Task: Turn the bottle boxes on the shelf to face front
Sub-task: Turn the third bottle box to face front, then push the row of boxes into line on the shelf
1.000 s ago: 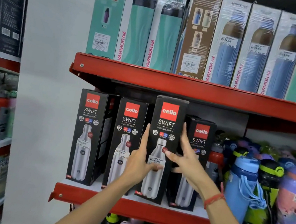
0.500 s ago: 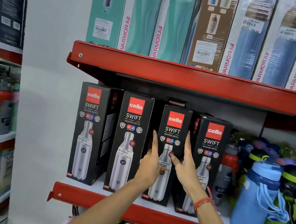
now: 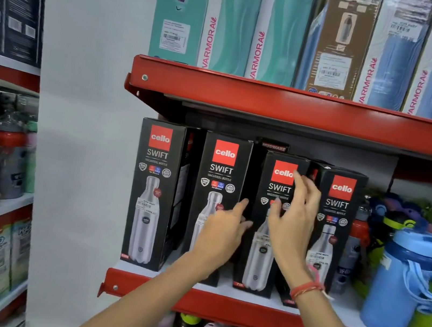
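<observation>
**Hands come off the third box**

Since the earlier frame both hands had lifted away from the third Cello box (image 3: pixel 269 228), which now sat back in line on the red shelf (image 3: pixel 214 308). In the head view, the left hand (image 3: pixel 222 232) was spread loose, holding nothing, in front of the gap between the second box (image 3: pixel 219 180) and the third. The right hand (image 3: pixel 292 220) hovered with fingers apart before the third box's front, gripping nothing, the fourth box (image 3: pixel 339 211) just to its right. The first box (image 3: pixel 151 195) stood far left of both hands. All four showed their fronts.

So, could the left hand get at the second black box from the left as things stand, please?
Probably yes: the left hand is already in front of that second black box, with nothing between them on the shelf.
</observation>
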The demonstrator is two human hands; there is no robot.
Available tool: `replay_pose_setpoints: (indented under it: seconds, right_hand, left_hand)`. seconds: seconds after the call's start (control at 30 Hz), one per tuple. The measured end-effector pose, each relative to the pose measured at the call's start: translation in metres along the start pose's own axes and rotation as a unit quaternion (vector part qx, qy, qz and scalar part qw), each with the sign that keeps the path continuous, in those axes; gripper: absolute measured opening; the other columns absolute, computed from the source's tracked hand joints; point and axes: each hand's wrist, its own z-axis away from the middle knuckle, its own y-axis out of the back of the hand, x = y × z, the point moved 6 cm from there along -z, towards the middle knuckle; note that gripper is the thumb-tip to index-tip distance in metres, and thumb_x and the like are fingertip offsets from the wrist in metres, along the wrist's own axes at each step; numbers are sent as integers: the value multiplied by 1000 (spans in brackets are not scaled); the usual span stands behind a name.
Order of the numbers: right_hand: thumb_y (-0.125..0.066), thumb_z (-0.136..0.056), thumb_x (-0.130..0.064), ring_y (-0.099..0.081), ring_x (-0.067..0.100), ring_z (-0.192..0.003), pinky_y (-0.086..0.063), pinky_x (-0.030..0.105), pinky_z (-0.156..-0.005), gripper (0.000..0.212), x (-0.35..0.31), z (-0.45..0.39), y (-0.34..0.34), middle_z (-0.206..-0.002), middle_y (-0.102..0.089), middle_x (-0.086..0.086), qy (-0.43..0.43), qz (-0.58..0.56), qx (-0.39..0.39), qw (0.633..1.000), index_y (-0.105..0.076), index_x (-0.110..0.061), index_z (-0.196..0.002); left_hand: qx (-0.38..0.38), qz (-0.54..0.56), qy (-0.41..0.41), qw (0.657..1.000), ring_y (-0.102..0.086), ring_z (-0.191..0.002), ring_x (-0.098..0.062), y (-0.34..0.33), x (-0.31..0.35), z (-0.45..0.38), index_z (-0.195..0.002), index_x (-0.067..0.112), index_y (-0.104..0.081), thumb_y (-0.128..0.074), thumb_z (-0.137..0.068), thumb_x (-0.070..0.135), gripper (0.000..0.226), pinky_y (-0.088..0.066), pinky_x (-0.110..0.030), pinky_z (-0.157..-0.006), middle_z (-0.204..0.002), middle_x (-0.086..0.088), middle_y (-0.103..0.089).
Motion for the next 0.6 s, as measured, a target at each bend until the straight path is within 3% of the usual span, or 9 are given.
replay_pose_setpoints:
  seconds: [0.07, 0.13, 0.2, 0.27, 0.3, 0.37, 0.43, 0.5, 0.6]
  right_hand:
    - [-55, -90, -1, -57, 10, -106, -48, 20, -89, 42, -30, 6, -18, -128, -48, 7, 20, -88, -35, 995, -54, -15, -130]
    - [-56, -92, -4, -62, 6, -94, -51, 14, -80, 31, -55, 24, -46, -117, -57, 5, 17, -167, -107, 980, -61, -16, -120]
    - [-55, -95, -11, -62, 5, -99, -50, 16, -82, 30, -70, 52, -76, -117, -63, 1, -21, -217, -179, 959, -61, -20, -123]
    - [-52, -97, -24, -57, 1, -113, -45, 14, -93, 41, -74, 87, -111, -134, -56, -1, -97, -251, -263, 926, -47, -27, -138]
    - [-50, -97, -35, -49, 4, -126, -40, 18, -103, 51, -74, 105, -127, -147, -45, -2, -139, -260, -301, 907, -35, -32, -146]
    - [-42, -92, -56, -20, 10, -146, -22, 38, -119, 69, -74, 133, -154, -161, -12, -14, -200, -258, -350, 878, -7, -45, -151]
    - [-34, -90, -63, -1, 6, -147, -8, 42, -121, 70, -78, 144, -170, -159, 6, -23, -216, -264, -366, 866, 8, -53, -146]
    - [-30, -90, -63, 1, 6, -148, -5, 38, -119, 65, -83, 146, -177, -158, 8, -24, -232, -276, -359, 861, 10, -56, -141]
    - [-26, -90, -63, -4, 8, -148, -7, 38, -118, 67, -87, 145, -176, -160, 5, -20, -245, -272, -352, 862, 10, -52, -145]
  left_hand:
    - [83, 24, -36, 996, -70, -89, -27, 34, -19, 10, -131, 13, -55, -49, -96, 29, 38, -55, -40, -80, -103, -7, -75]
    - [174, 73, -41, 981, -67, -95, -17, 67, -47, 25, -119, 13, -63, -50, -96, 20, 28, -51, -26, -89, -108, -4, -73]
    - [243, 76, -14, 967, -54, -111, -14, 92, -78, 44, -120, 12, -62, -51, -96, 12, 26, -33, -8, -98, -118, -4, -62]
    - [260, 98, 79, 957, -41, -120, -20, 103, -116, 60, -128, 14, -55, -49, -97, 18, 32, -25, -9, -101, -126, -7, -47]
    - [245, 123, 138, 952, -34, -126, -22, 100, -137, 68, -135, 18, -48, -46, -98, 27, 38, -23, -17, -104, -132, -9, -41]
    - [168, 191, 231, 939, -19, -140, -22, 90, -167, 78, -147, 30, -31, -33, -98, 50, 53, -19, -34, -113, -148, -5, -28]
    - [89, 292, 236, 923, -14, -147, -16, 81, -177, 77, -150, 37, -14, -18, -91, 67, 66, -15, -36, -117, -155, 10, -19]
    - [26, 408, 240, 880, -22, -143, -7, 75, -178, 77, -146, 42, -8, -10, -91, 67, 61, -22, -26, -109, -148, 19, -20]
    - [-48, 411, 245, 877, -33, -137, -7, 75, -183, 85, -143, 56, -11, -8, -86, 70, 59, -29, -29, -108, -150, 18, -28]
